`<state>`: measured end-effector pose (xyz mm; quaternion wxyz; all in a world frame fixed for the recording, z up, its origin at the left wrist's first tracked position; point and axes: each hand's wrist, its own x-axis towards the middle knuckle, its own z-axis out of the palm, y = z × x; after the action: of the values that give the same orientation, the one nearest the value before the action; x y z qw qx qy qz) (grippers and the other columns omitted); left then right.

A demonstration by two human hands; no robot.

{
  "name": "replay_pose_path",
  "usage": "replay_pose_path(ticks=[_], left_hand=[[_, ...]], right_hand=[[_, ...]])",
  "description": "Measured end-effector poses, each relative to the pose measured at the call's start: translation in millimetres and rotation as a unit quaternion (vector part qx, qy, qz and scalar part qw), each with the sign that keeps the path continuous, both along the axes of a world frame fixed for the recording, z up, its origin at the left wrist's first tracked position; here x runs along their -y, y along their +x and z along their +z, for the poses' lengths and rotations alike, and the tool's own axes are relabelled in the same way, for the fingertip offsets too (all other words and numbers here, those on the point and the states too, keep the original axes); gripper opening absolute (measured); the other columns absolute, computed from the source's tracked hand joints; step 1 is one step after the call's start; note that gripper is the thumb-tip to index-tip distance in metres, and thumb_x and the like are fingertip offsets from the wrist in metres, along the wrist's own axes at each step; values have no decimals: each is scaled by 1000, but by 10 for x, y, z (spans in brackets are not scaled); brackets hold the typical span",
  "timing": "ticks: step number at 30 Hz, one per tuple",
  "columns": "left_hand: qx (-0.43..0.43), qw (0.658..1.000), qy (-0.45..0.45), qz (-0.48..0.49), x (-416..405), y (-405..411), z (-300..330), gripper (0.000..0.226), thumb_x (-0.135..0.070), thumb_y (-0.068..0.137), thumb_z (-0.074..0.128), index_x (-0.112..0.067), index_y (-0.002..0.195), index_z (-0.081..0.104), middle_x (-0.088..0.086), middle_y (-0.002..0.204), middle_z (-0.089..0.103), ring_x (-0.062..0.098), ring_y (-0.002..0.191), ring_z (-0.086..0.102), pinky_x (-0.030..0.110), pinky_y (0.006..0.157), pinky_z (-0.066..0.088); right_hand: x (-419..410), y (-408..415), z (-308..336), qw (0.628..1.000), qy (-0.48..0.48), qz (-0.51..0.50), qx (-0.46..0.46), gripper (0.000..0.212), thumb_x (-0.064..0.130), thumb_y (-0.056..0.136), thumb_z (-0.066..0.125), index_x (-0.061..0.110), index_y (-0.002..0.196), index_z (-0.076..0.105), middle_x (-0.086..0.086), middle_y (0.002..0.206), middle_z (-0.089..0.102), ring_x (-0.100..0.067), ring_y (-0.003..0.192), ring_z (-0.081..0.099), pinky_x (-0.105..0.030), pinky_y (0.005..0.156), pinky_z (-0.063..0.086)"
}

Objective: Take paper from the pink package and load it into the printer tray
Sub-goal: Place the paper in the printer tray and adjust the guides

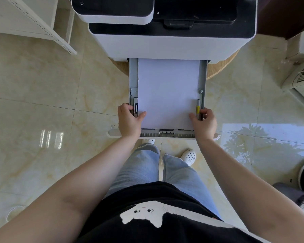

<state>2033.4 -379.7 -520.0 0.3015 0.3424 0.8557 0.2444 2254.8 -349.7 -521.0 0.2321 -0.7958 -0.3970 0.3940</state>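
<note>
Left hand [129, 120] clamped on the left side guide [135, 106] of the pulled-out tray [203, 76], fingers curled over the tray's outer wall, thumb lying flat on the near left corner of the paper [168, 92]. Right hand [204, 122] doing the mirror thing across the sheet: fingers wrapped round the right side guide [198, 108] with its yellow bit, thumb pressed on the paper's near right corner. So both gripping the guides, neither one loose. Between the two hands, a white stack lying flat and square in the tray, reaching away from the hands right up under the printer [170, 44]. Just toward the body from the thumbs, the grey ribbed front end of the tray, with the white front lip [112, 133] poking out past each wrist. Beyond the hands and up, white printer body with black top and a control panel [112, 6] off to the left. Under the printer, a round wooden table [221, 65] peeking out either side. Below the wrists, blue jeans [142, 167], a white clog [189, 156], shiny beige floor tiles [42, 85]. Far off past the left hand, a white shelf [33, 20]. No pink package anywhere in shot.
</note>
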Motion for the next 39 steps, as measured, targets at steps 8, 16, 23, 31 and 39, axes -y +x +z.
replay_pose_path(ticks=[8,16,23,31,39], left_hand=[[-8,998,-23,-57,38,96,27,109,-40,57,88,-11,139,22,7,146,32,28,116,55,40,66,51],[-94,979,-93,-154,5,105,89,148,-54,43,89,-20,151,-6,11,134,41,31,104,58,40,64,50],[-116,964,-133,-200,33,3,84,153,-60,41,86,-24,149,-17,14,131,43,30,78,63,33,50,45],[-129,961,-151,-193,-1,43,56,155,-56,41,89,-26,148,-19,14,120,44,23,64,49,31,47,35],[-121,964,-135,-194,38,33,96,152,-55,42,88,-26,149,-16,14,121,44,30,76,61,33,50,40]], right_hand=[[81,-96,12,997,-59,46,18,108,42,56,84,36,137,13,3,144,42,-26,114,56,-36,77,40],[68,-93,36,989,-74,107,67,132,42,49,87,42,144,-5,7,159,22,-20,134,43,-42,86,46],[98,53,88,970,-133,174,105,142,50,51,86,38,145,-20,-4,155,33,-29,128,50,-51,89,48],[45,-22,76,967,-160,150,131,144,44,51,86,35,145,-21,-2,149,43,-29,115,61,-37,70,36],[85,-35,104,970,-149,140,131,141,44,51,86,37,145,-19,-2,147,46,-28,114,61,-36,71,35]])
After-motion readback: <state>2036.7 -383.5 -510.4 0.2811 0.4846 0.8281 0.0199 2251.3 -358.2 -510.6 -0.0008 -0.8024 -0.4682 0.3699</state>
